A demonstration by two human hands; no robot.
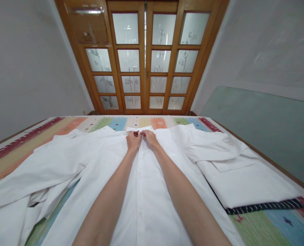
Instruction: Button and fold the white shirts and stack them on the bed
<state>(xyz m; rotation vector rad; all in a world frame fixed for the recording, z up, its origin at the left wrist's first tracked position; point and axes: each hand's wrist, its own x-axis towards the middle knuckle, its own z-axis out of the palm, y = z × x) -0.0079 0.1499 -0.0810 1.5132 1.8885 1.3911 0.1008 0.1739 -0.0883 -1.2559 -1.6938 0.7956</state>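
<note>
A white button-up shirt (152,191) lies spread front side up, its collar at the far end and its sleeves out to both sides. At the collar, my left hand (133,140) pinches the fabric with its fingers closed. My right hand (149,138) is closed on the shirt right beside it, the fingertips of both hands nearly meeting at the top of the front placket (140,191). Any button between the fingers is too small to make out. Both forearms reach over the shirt's front.
Under the shirt is a colourful striped cloth (118,123). Folded white cloth (249,181) with a dark striped edge (267,206) lies at the right; more white fabric (8,218) lies at the left. Wooden glazed doors (145,61) stand beyond, and a pale green panel (259,126) leans at the right wall.
</note>
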